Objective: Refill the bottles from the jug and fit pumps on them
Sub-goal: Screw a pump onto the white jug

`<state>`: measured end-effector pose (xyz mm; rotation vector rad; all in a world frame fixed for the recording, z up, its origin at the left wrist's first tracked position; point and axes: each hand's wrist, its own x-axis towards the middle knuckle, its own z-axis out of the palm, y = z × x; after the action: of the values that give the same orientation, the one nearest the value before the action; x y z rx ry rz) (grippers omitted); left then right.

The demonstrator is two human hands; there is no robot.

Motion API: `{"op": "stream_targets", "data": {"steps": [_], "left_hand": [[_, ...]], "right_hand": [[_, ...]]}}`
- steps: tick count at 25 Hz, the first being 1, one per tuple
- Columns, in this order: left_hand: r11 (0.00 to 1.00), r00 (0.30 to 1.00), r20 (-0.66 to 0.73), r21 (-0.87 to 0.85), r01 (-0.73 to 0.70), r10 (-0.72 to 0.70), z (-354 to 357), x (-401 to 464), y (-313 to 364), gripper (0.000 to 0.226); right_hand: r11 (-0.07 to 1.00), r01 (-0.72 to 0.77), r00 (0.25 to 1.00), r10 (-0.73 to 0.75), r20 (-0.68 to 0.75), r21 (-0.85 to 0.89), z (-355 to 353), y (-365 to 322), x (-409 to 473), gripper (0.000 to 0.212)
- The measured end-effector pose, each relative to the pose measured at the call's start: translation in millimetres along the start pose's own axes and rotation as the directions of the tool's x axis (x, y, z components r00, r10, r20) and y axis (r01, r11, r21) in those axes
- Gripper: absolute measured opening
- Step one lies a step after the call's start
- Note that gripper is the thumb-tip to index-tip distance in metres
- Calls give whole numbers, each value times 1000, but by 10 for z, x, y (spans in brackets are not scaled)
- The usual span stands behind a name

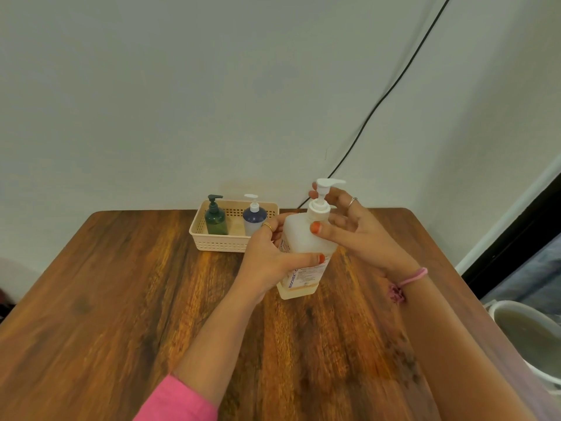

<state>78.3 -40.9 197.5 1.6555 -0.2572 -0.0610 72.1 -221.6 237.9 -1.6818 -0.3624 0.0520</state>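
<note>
A translucent white bottle [299, 235] with a printed label stands on the wooden table [121, 299], a little pale liquid at its bottom. A white pump [322, 192] sits in its neck. My left hand [270, 262] wraps around the bottle's body. My right hand [355, 229] curls around the pump collar, thumb on the bottle's shoulder. A dark green pump bottle [215, 218] and a dark blue pump bottle [254, 218] stand in a cream basket [221, 244] at the back.
A white wall rises right behind the table, with a black cable [394, 86] running down it. A white bucket [528, 338] holding murky liquid sits off the table's right edge.
</note>
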Motion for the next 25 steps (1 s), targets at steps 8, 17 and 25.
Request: {"op": "stream_targets", "data": {"steps": [8, 17, 25], "left_hand": [[1000, 1000, -18, -11, 2, -2, 34, -5, -30, 69], [999, 1000, -4, -42, 17, -17, 66, -7, -20, 69], [997, 1000, -8, -77, 10, -10, 39, 10, -15, 71]], "right_hand": [[1000, -23, 977, 22, -214, -4, 149, -9, 23, 68], [996, -79, 954, 63, -294, -43, 221, -61, 37, 60], [998, -24, 986, 32, -161, 50, 108, -124, -14, 44]]}}
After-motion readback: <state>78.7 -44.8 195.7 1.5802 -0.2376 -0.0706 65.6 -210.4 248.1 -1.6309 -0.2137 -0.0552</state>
